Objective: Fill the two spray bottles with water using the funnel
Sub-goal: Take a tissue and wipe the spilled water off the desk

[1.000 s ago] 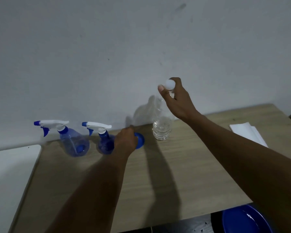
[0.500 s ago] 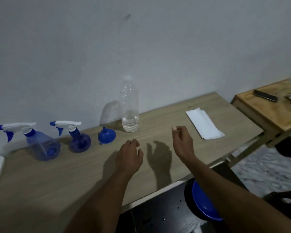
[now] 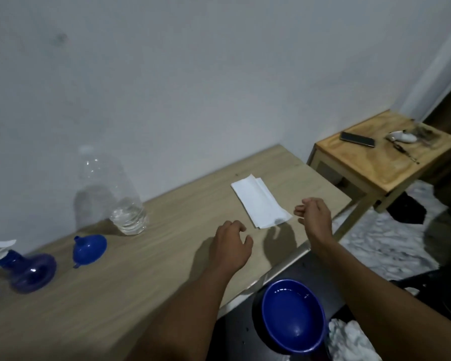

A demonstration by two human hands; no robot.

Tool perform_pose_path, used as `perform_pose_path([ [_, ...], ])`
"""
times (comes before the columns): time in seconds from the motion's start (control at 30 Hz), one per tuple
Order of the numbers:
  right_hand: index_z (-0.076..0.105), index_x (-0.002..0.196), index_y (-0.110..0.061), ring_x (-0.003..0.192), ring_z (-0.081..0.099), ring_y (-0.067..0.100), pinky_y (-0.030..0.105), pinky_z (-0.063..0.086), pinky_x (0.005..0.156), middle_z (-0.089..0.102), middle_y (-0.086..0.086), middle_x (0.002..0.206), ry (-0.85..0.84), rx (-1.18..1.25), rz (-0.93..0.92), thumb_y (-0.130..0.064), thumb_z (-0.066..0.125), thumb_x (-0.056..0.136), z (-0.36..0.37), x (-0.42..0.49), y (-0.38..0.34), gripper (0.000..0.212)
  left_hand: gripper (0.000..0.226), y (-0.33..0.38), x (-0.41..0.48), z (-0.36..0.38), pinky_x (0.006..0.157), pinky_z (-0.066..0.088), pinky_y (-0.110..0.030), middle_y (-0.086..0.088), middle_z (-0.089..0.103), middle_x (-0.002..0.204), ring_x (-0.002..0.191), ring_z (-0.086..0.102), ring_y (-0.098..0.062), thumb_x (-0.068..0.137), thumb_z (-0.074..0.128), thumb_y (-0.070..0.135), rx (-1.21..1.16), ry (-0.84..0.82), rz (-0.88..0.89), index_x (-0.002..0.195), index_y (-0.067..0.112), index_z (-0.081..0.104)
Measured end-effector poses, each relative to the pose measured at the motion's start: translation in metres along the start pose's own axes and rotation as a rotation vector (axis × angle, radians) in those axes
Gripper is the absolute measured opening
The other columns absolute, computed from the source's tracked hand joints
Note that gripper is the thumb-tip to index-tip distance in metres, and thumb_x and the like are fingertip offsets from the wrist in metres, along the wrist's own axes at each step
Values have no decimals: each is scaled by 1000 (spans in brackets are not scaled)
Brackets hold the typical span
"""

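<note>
Hovering hands: our left hand and right hand hang loosely curled above the table, gripping nothing.
Funnel: we see it lying between a spray bottle and the water bottle.
Water bottle: upright, capped, nearly empty.

Dim, soft-focus frame with wide-angle bending at edges and faint shadows.

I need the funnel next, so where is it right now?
In the head view the blue funnel sits on the left part of the wooden table, between the blue spray bottle on its left and the clear water bottle to its right.
</note>
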State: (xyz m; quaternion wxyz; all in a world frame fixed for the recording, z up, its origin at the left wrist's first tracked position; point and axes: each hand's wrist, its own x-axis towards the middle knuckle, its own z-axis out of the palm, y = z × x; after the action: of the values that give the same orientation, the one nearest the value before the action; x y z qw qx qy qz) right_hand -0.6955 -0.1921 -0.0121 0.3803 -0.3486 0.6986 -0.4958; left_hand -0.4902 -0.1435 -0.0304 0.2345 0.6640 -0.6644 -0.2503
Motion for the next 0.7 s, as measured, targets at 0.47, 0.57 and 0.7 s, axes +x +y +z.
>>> perform_pose_path([
  [0.47, 56, 109, -14, 92, 69, 32, 44, 54, 90, 70, 16, 92, -307, 218, 282, -29, 41, 88, 33, 104, 26, 30, 47, 39, 128, 85, 93, 46, -40, 0, 60, 119, 113, 54, -26, 86, 63, 58, 239, -14, -114, 120, 24, 62],
  [0.57, 61, 108, -10, 97, 72, 36, 42, 58, 82, 71, 14, 89, -321, 214, 353, -34, 48, 76, 38, 112, 33, 42, 40, 31, 131, 90, 91, 48, -38, 6, 59, 115, 110, 53, -22, 82, 68, 56, 198, 23, -136, 112, 30, 64],
  [0.7, 57, 116, -5, 90, 72, 34, 43, 58, 84, 67, 18, 91, -333, 248, 387, -26, 47, 83, 43, 115, 33, 41, 19, 24, 134, 92, 83, 52, -40, 7, 66, 103, 99, 59, -22, 87, 69, 45, 135, 78, -119, 95, 28, 69],
])
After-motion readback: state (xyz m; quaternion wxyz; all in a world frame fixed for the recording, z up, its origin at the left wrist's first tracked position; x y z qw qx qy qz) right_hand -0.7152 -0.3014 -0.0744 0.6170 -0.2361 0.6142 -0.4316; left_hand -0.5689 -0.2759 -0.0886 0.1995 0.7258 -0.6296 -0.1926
